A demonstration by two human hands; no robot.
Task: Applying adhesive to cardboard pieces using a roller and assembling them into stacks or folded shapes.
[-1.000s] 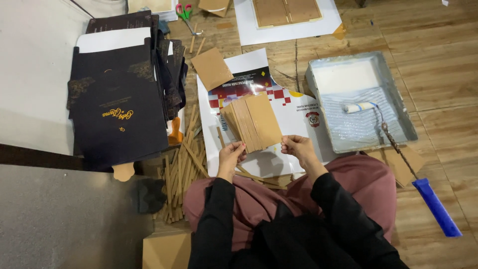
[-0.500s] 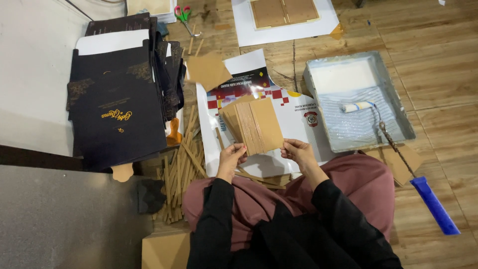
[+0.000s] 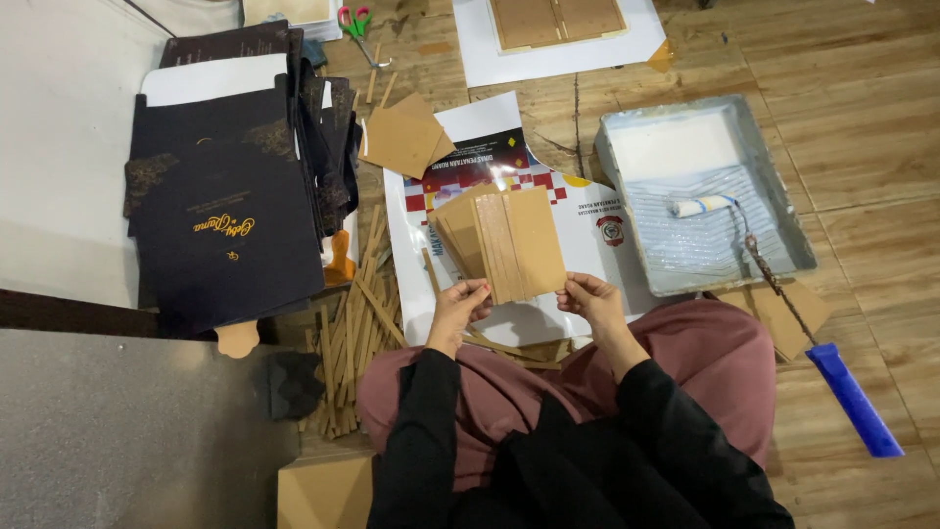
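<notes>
Both my hands hold a fanned stack of brown cardboard panels [image 3: 501, 241] over a white printed poster sheet [image 3: 587, 220] spread on the floor. My left hand [image 3: 458, 306] grips the stack's lower left corner. My right hand [image 3: 588, 298] pinches its lower right corner. The panels are tilted slightly and overlap one another, with narrow strips lying on the front one. I sit on the floor, my knees in a pink skirt just below the hands.
A grey paint tray [image 3: 774, 211] with a small roller [image 3: 703, 206] on a blue-handled stick [image 3: 852, 397] lies to the right. Dark printed sheets [image 3: 220, 216] are stacked left. Thin cardboard strips [image 3: 352, 333] are piled beside them, loose brown pieces [image 3: 403, 137] and scissors [image 3: 354, 22] farther away.
The cardboard stack and both hands have stayed nearly in place; the view has only shifted slightly.
</notes>
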